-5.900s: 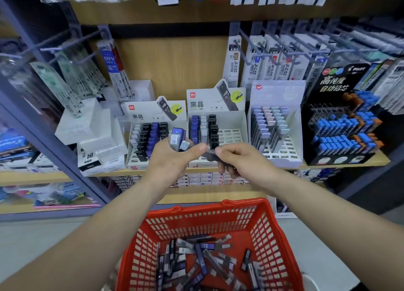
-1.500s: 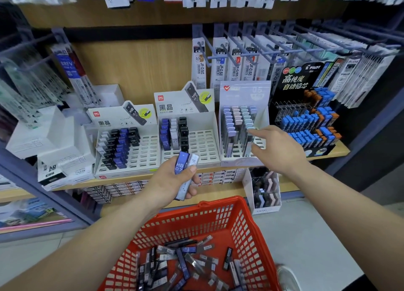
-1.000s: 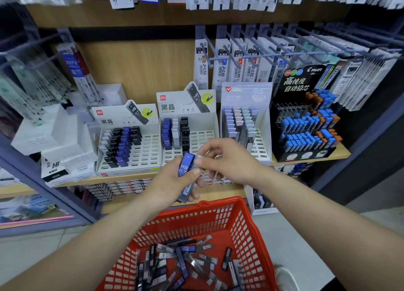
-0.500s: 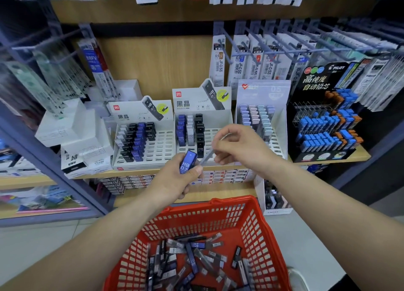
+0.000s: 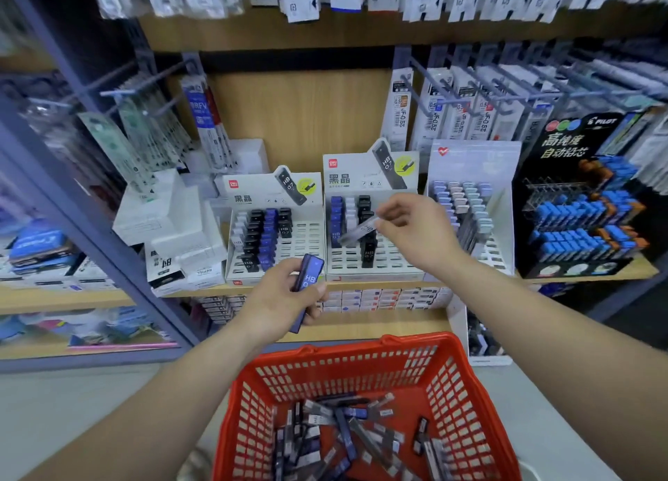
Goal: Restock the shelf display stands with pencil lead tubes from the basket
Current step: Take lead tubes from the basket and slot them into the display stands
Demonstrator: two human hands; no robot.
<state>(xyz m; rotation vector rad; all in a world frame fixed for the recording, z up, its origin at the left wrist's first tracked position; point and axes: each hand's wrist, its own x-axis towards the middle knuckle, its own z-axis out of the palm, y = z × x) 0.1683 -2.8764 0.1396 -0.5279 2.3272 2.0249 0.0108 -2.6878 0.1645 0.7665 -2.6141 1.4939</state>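
Head view: I see the left hand (image 5: 285,301) low in front of the shelf (image 5: 636,270), its fingers and thumb curled round a blue tube (image 5: 308,280) marked HB; the tube stands nearly upright, tilted a little, with its top just before the lower edge of the left stand (image 5: 307,236). The right hand (image 5: 415,231) is higher and further in, before the middle stand (image 5: 376,262). Its thumb and fingertips pinch one end of a grey tube (image 5: 361,230), and the other fingers are loosely bent. This tube lies slanted, its free end pointing down and left across the stand's blue, white and black columns; I cannot tell whether it touches them. Both stands sit side by side on the shelf, filled at their left parts, with bare slots to the right.

The red basket (image 5: 253,404) is at the bottom centre, below both hands; loose tubes (image 5: 343,426) lie criss-cross on its floor. Right of the middle stand is a pale stand (image 5: 470,162) of light tubes, then a black stand (image 5: 564,144) with blue and orange ones. Packs (image 5: 433,108) hang on pegs above; white boxes (image 5: 173,220) sit at the left.
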